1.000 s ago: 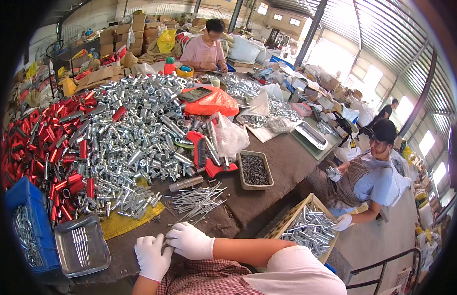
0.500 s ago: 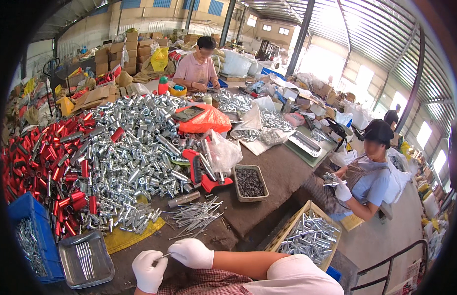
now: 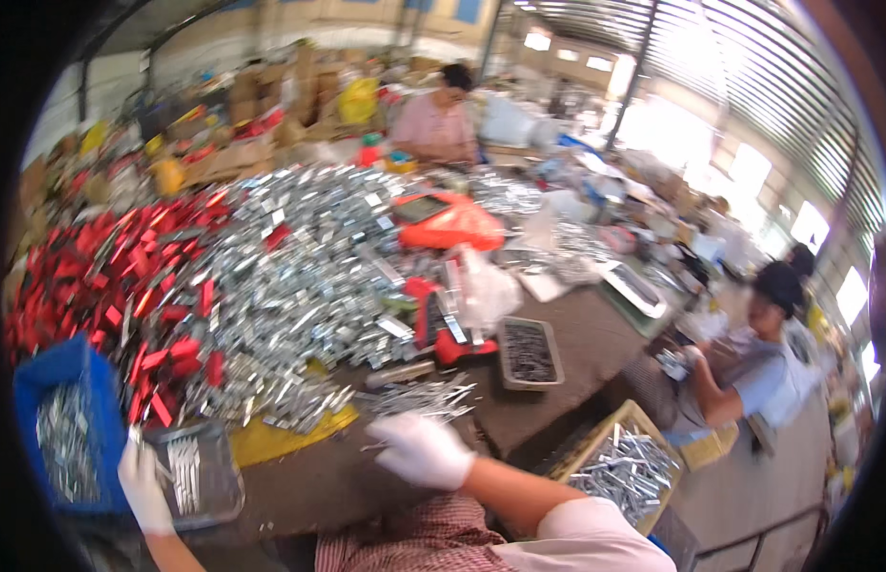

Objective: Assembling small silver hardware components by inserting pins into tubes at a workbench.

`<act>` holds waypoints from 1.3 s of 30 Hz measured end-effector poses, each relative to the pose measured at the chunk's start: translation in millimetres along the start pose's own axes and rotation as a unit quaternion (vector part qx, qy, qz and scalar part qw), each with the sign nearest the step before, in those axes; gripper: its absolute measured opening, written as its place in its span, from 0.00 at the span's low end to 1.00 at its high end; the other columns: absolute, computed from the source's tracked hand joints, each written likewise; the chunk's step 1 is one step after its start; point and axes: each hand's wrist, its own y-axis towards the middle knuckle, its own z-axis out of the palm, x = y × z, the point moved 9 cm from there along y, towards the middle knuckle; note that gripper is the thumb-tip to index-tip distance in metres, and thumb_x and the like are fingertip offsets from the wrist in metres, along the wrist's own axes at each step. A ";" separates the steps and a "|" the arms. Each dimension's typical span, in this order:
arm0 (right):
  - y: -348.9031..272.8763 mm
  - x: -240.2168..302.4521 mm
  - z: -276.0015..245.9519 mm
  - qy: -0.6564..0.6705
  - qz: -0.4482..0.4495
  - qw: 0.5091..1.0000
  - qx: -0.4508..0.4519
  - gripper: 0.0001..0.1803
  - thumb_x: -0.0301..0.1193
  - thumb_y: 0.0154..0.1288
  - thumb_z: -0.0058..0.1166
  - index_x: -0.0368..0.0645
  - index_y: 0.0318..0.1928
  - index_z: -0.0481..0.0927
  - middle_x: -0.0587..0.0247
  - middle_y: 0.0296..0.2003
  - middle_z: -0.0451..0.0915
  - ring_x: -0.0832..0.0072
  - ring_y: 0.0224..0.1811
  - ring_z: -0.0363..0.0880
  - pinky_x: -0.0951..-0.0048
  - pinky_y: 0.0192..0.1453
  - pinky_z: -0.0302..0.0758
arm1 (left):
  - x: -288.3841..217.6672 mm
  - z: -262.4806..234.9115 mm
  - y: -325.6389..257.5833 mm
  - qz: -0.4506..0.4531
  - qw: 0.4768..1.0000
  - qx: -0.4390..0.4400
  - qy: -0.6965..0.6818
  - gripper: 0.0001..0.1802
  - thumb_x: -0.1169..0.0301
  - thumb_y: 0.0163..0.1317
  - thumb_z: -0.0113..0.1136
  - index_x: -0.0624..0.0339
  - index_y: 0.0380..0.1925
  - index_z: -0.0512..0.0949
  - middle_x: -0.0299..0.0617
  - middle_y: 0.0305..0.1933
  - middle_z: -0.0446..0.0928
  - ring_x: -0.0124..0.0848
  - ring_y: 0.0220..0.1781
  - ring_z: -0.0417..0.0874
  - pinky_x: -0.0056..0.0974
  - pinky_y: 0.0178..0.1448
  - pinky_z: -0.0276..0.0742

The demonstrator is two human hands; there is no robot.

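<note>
Both my hands wear white gloves. My left hand (image 3: 143,486) is at the near left, over the clear plastic tray (image 3: 219,496) that holds thin metal pins, beside the blue crate (image 3: 90,381). It pinches something small; the blur hides what. My right hand (image 3: 422,450) hovers palm down just short of a loose pile of long metal pins (image 3: 419,398) on the dark table (image 3: 595,334). Its fingers look spread with nothing in them.
A large heap of silver metal sleeves (image 3: 309,276) and red parts (image 3: 90,276) covers the table's left. A small tray of dark screws (image 3: 527,351) and a wooden box of silver parts (image 3: 619,467) lie right. A person (image 3: 748,367) sits right; another (image 3: 438,119) sits at the far end.
My hands were together at the near edge; the left has swung out left to the clear tray and the right has moved forward toward the pin pile. The view shifted and blurred.
</note>
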 end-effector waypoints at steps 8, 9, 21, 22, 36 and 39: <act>-45.7 -92.6 -30.8 -0.166 0.046 0.981 -0.092 0.06 0.27 0.50 0.64 0.45 0.31 0.83 0.56 0.32 0.80 0.52 0.41 0.77 0.53 0.46 0.74 | 90.3 6.0 63.1 -0.063 0.909 0.206 0.356 0.16 0.59 0.57 0.62 0.62 0.34 0.85 0.56 0.31 0.83 0.47 0.32 0.84 0.48 0.41 0.78; -48.2 -102.1 -27.5 -0.180 0.052 0.978 -0.093 0.05 0.26 0.51 0.63 0.45 0.31 0.83 0.56 0.31 0.79 0.52 0.41 0.76 0.53 0.46 0.73 | 99.2 9.3 66.0 -0.064 0.893 0.205 0.396 0.16 0.59 0.56 0.62 0.60 0.33 0.86 0.58 0.36 0.84 0.53 0.39 0.86 0.50 0.47 0.81; -30.2 -103.3 -9.3 -0.142 0.012 0.989 -0.050 0.06 0.27 0.51 0.64 0.45 0.30 0.79 0.54 0.32 0.78 0.49 0.41 0.76 0.51 0.45 0.74 | 117.9 25.3 65.9 -0.119 0.858 0.275 0.418 0.14 0.62 0.53 0.72 0.63 0.23 0.87 0.46 0.20 0.82 0.32 0.18 0.81 0.38 0.33 0.78; -30.3 -106.0 -9.4 -0.141 0.023 0.989 -0.044 0.07 0.27 0.50 0.65 0.45 0.30 0.79 0.53 0.33 0.78 0.49 0.41 0.76 0.51 0.45 0.74 | 118.2 27.1 67.9 -0.119 0.860 0.278 0.410 0.14 0.61 0.52 0.72 0.63 0.23 0.87 0.47 0.21 0.82 0.35 0.20 0.82 0.40 0.35 0.79; -12.0 -84.5 -45.4 -0.065 0.018 0.991 -0.113 0.07 0.23 0.57 0.61 0.41 0.32 0.74 0.53 0.35 0.77 0.51 0.41 0.76 0.57 0.46 0.74 | -47.6 121.1 12.9 0.163 0.932 0.137 0.292 0.14 0.60 0.63 0.64 0.60 0.33 0.85 0.52 0.36 0.83 0.50 0.40 0.84 0.49 0.47 0.78; -18.3 -69.8 -78.5 0.247 0.038 0.934 -0.254 0.05 0.17 0.68 0.48 0.41 0.39 0.70 0.61 0.34 0.74 0.72 0.32 0.76 0.71 0.36 0.75 | -80.2 143.8 -13.3 0.181 0.928 0.182 0.270 0.13 0.63 0.62 0.65 0.62 0.35 0.85 0.51 0.35 0.83 0.46 0.39 0.84 0.46 0.46 0.78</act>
